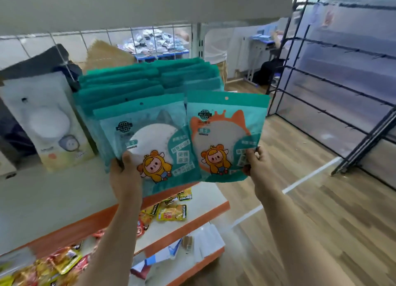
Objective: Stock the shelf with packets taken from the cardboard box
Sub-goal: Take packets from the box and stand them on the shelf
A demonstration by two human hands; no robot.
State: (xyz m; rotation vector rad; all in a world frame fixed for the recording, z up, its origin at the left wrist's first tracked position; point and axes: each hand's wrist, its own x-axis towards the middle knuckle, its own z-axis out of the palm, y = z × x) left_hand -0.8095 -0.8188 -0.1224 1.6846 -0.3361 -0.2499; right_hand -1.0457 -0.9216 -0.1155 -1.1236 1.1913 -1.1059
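A white packet [49,123] leans at the far left of the shelf [53,191]. Beside it stand rows of teal packets [132,82]. My left hand [125,172] grips the front teal packet [154,144] of the left row at its lower corner, thumb on its face. Just right of it, edges overlapping, my right hand [260,168] pinches the lower right edge of an orange-printed packet [225,135], held upright past the shelf's right end. My hands are apart.

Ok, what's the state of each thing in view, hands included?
left hand: holding left packet's lower corner
right hand: pinching right packet's edge
left packet: upright, held
right packet: upright, held
teal packet rows: standing on shelf
snack packets: lying loose below
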